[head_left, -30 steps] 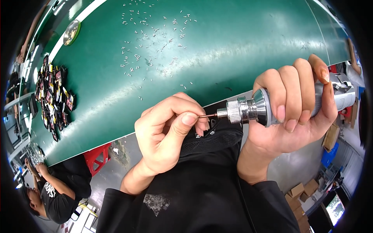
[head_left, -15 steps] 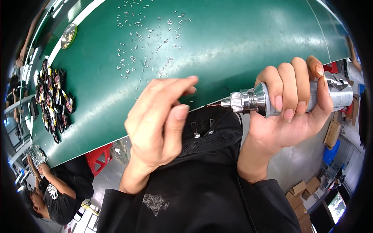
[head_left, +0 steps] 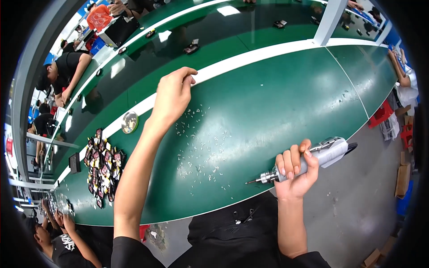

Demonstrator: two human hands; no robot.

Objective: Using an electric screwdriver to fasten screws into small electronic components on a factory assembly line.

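Wrapping its fingers around the grey body of an electric screwdriver (head_left: 328,154), the right hand (head_left: 296,169) held the tool above the near edge of the green bench (head_left: 254,134), right of the middle. Its grip was firm, four fingers over the top. The slim bit (head_left: 252,182) pointed left, clear of any work, while the tail of the tool reached right, past the edge and over the grey floor (head_left: 330,214). The left hand (head_left: 174,91) was stretched out toward the far side, near the white strip (head_left: 254,57) along the bench. Its fingers were bent in a narrow grip, and whether they held something small could not be told. Nearer than that hand, many small pale pieces (head_left: 209,177) lay scattered across the middle of the bench. To the left sat a heap of small black items (head_left: 103,167) with yellow and white patches, a round dish (head_left: 129,132) just beyond it and a black block (head_left: 74,163) by the strip farther left. On the far side, a dark, shiny lane (head_left: 223,35) carried a few black items (head_left: 191,47), spaced well apart. A co-worker in a black shirt (head_left: 67,250) was at the near left, and a red stool (head_left: 381,114) stood beyond the bench at the right.
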